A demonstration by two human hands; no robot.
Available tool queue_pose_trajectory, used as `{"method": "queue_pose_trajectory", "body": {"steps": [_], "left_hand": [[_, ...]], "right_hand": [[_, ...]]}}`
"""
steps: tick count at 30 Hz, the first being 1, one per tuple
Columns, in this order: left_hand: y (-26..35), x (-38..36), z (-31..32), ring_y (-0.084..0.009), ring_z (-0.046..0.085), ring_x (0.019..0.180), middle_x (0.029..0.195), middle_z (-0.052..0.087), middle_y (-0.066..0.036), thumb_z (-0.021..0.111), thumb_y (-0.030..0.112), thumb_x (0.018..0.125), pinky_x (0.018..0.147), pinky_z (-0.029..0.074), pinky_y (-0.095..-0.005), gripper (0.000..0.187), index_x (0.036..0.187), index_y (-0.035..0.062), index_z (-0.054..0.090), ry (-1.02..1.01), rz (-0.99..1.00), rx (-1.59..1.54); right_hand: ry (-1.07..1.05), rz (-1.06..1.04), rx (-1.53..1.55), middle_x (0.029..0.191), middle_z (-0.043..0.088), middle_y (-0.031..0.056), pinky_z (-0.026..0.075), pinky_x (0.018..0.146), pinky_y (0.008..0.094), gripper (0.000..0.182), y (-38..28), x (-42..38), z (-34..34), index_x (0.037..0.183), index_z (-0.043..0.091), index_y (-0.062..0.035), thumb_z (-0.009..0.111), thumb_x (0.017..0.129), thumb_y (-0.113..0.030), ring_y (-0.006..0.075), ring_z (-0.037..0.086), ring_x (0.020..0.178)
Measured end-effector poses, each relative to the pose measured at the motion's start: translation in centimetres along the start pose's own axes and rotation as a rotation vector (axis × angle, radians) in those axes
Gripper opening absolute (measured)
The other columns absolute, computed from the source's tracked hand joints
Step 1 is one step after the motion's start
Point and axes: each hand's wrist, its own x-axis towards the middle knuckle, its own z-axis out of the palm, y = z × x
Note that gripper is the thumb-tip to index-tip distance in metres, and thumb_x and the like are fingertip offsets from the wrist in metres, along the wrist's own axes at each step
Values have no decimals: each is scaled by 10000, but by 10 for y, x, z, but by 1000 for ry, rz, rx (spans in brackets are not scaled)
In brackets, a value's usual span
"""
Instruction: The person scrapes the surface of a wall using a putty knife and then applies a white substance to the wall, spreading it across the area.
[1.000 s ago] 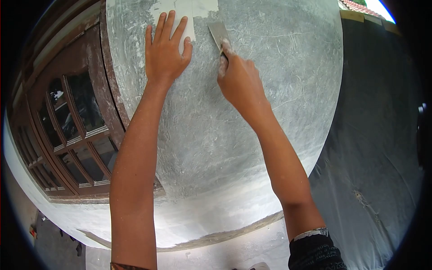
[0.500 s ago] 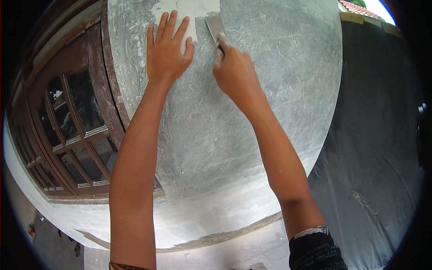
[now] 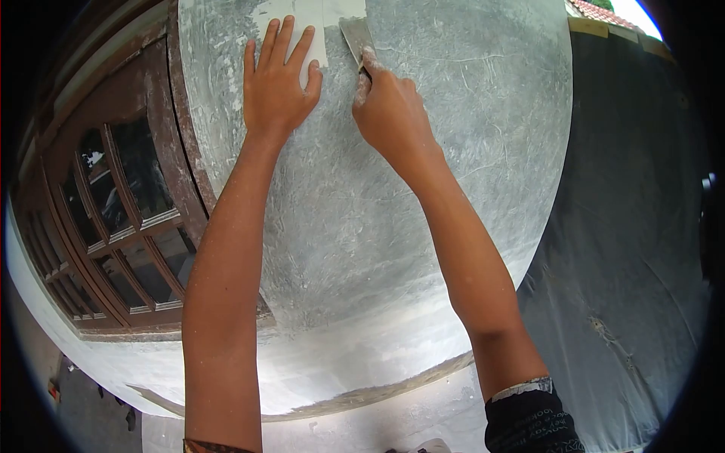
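My left hand (image 3: 279,87) lies flat on the grey wall (image 3: 340,211), fingers spread, partly over a pale patch (image 3: 332,10) at the top. Just to its right, my right hand (image 3: 391,106) is closed round the handle of a putty knife (image 3: 356,38). The metal blade points up and rests against the wall at the lower edge of the pale patch. White residue marks the thumb and forefinger of that hand.
A brown wooden window (image 3: 121,226) with glass panes stands at the left. Dark sheeting (image 3: 627,226) hangs on the right, with red roof tiles (image 3: 596,13) above it. Low down, the wall turns white and ends in a rough edge.
My right hand and the putty knife have shifted slightly up and left along the wall. My left hand stays flat in nearly the same place.
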Motion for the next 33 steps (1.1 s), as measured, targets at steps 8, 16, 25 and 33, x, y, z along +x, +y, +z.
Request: {"method": "queue_pose_trajectory", "body": {"steps": [8, 16, 25, 33], "left_hand": [[1, -1, -2, -231, 315, 1532, 1629, 407, -52, 547, 300, 976, 1270, 175, -494, 546, 1518, 241, 520, -2, 0, -2], [1, 0, -1, -237, 328, 1526, 1624, 414, -56, 547, 295, 976, 1270, 182, -497, 549, 1521, 235, 515, 1, -1, 6], [1, 1, -2, -246, 329, 1526, 1625, 413, -62, 549, 291, 977, 1268, 184, -498, 545, 1517, 226, 520, 3, 0, -13], [1, 1, -2, -245, 322, 1529, 1624, 412, -63, 550, 292, 977, 1268, 183, -503, 545, 1517, 222, 520, 7, 5, -17]], "right_hand": [[43, -20, 8, 841, 683, 331, 547, 772, 550, 428, -4, 0, 4, 1383, 592, 30, 529, 988, -122, 494, 687, 788], [-4, 17, -4, 825, 682, 326, 556, 749, 530, 434, -6, -19, 5, 1397, 574, 38, 517, 1000, -126, 496, 683, 773], [-8, 20, -17, 841, 681, 334, 549, 768, 541, 421, -8, -24, 3, 1388, 586, 25, 524, 1001, -130, 509, 677, 786], [25, -18, -19, 835, 681, 334, 552, 791, 535, 431, -11, -4, 7, 1389, 584, 30, 534, 988, -120, 505, 681, 785]]}}
